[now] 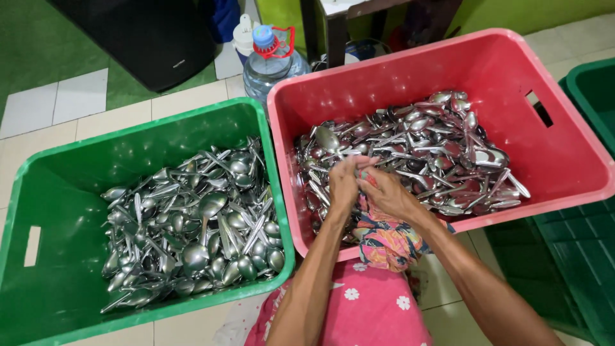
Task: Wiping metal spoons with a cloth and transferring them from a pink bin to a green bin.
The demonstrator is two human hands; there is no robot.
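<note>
- Left hand [343, 182] and right hand [384, 189] were pressed together, grip clamped on a colourful cloth [384, 240] over the red crate [564, 160].
- Whether a spoon sat inside: couldn't tell.
- Risk, as I judged: crate rim snagging the cloth, spoons [416, 147] spilling onto the floor.

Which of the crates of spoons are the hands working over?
The red crate: both the left hand and right hand meet above its spoon pile. The green crate beside it is untouched.

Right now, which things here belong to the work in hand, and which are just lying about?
In use: left hand, right hand, patterned cloth, spoons in the red crate, spoons in the green crate.
Lying about: water bottle, dark green crate, black case.
</note>
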